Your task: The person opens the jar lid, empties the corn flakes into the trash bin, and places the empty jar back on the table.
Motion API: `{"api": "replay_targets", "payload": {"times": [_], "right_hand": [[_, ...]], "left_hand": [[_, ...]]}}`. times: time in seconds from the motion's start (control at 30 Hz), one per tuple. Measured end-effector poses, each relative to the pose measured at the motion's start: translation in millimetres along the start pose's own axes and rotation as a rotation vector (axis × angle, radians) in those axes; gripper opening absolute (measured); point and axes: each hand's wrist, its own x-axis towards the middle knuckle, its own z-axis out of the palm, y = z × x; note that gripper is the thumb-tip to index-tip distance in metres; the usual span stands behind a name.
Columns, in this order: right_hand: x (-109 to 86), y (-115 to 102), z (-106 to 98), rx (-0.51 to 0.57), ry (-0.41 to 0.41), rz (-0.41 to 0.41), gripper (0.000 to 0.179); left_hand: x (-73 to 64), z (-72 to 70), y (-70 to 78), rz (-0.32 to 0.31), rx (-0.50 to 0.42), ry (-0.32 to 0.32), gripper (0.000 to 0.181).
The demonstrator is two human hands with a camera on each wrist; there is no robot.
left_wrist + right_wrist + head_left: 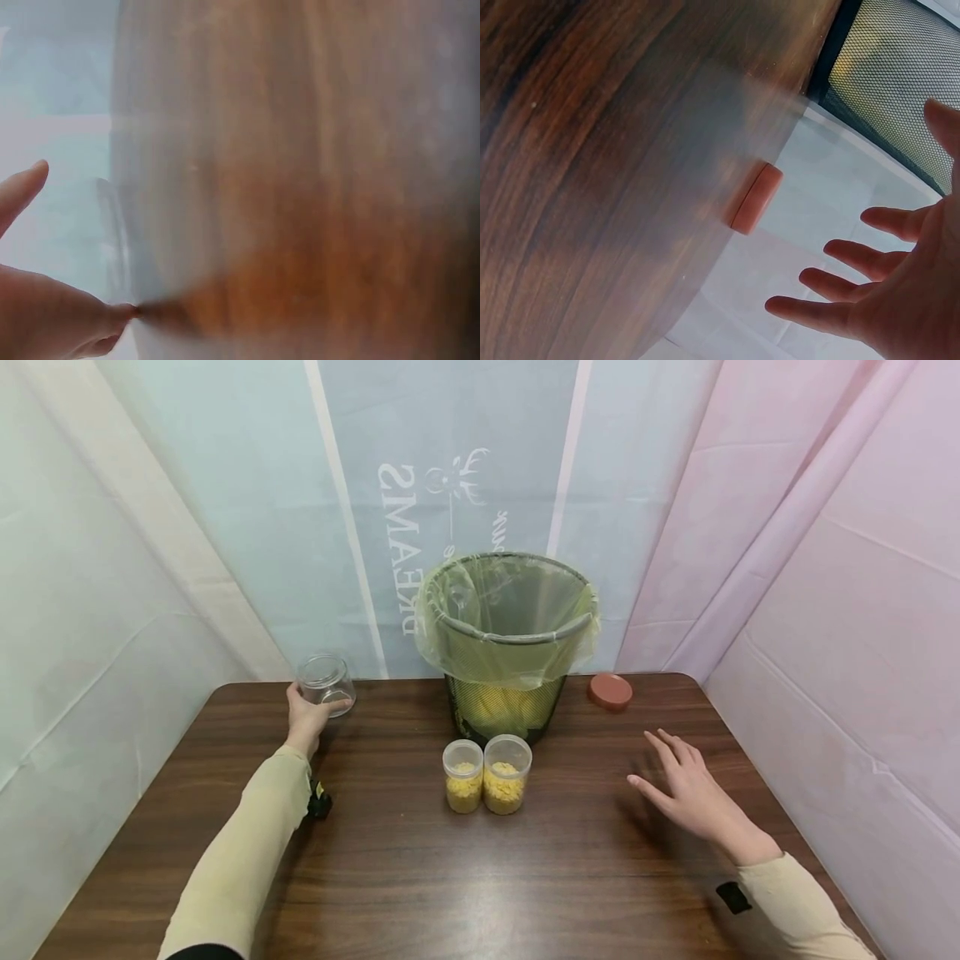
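At the far left corner of the table, a clear jar stands uncovered. My left hand grips it, thumb across the near side and fingers at its left. In the left wrist view only part of the left hand shows, beside a faint curved edge of the jar. My right hand hovers over the right side of the table, fingers spread and holding nothing. The red-brown round lid lies beyond it near the back edge; in the right wrist view the lid is apart from the fingertips.
A mesh bin with a translucent yellow-green liner stands at the back middle. Before it, two clear tubs hold yellow flakes, side by side. Fabric curtains hang behind the dark wooden table and at both sides.
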Motion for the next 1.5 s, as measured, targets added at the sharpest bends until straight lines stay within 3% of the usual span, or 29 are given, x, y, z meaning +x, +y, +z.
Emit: {"api": "replay_targets", "payload": {"times": [0.27, 0.4, 0.53, 0.77, 1.0, 1.27, 1.5], "right_hand": [[0.7, -1, -3, 0.017, 0.011, -0.014, 0.080], [2.0, -3, -2, 0.015, 0.022, -0.027, 0.079], [3.5, -7, -3, 0.018, 0.038, -0.047, 0.078], [6.0, -14, -5, 0.019, 0.061, -0.089, 0.076], [7.2, -21, -4, 0.036, 0.062, -0.113, 0.076], [9.2, -34, -1, 0.050, 0.104, -0.164, 0.072], [10.9, -48, 4, 0.065, 0.140, -0.212, 0.067]], "left_hand": [[-15.6, -3.7, 9.4, -0.016, -0.074, -0.025, 0.099], [-25.6, -4.2, 17.2, 0.005, -0.120, -0.019, 0.098], [-38.4, -5.2, 24.7, 0.036, -0.174, 0.012, 0.092], [-66.2, -5.3, 34.8, 0.060, -0.155, 0.087, 0.077], [-88.5, 0.5, 41.7, 0.078, -0.212, 0.102, 0.059], [-114.6, 10.5, 44.9, 0.218, -0.207, 0.078, 0.040], [-133.3, 22.0, 44.3, 0.311, -0.208, -0.024, 0.039]]}}
